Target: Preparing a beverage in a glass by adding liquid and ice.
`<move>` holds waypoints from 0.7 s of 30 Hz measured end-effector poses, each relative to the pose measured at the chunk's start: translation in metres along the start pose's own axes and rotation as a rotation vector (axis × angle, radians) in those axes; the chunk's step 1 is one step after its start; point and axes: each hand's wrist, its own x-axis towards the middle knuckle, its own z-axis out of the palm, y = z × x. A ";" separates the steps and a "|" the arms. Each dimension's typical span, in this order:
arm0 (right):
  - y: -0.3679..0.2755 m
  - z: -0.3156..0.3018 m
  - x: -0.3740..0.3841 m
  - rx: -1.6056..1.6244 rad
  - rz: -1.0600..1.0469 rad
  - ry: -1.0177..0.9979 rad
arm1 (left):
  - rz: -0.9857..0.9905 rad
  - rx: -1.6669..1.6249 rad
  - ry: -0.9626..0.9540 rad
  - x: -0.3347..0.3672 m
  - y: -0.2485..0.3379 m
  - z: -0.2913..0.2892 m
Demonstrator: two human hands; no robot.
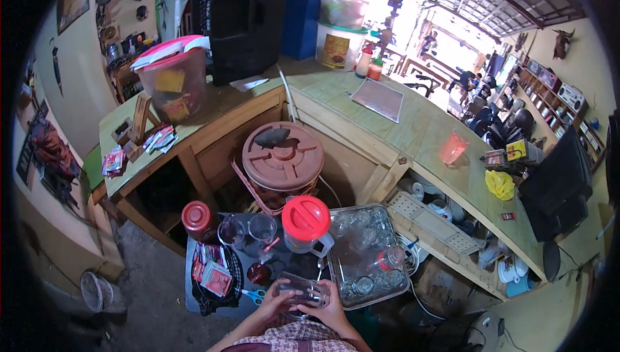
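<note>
Blue-handled scissors at left, then the left hand clasping one end of a clear glass, tipped sideways between both hands; the right hand grips its other end, beside the glassware tray.

From my feed I can read no wording: just blurred labels on the pink-lidded bucket at ten o'clock, green-lidded tub at twelve, sachets at seven.

Daylight glares through the overexposed far opening; the recess under the wooden counter lies in deep shadow; fisheye distortion bends edges, corners black.
</note>
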 end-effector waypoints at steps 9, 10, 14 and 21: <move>0.053 -0.013 0.031 -0.556 -0.028 -0.233 | 0.532 1.516 -0.013 0.004 0.045 0.022; 0.066 -0.012 0.033 -0.556 -0.027 -0.241 | 0.531 1.514 -0.005 0.007 0.043 0.019; 0.080 -0.007 0.044 -0.479 -0.020 -0.144 | 0.441 1.668 0.033 0.025 0.035 0.005; 0.116 -0.009 0.062 -0.600 -0.214 -0.125 | 0.502 1.677 0.033 0.043 0.019 -0.018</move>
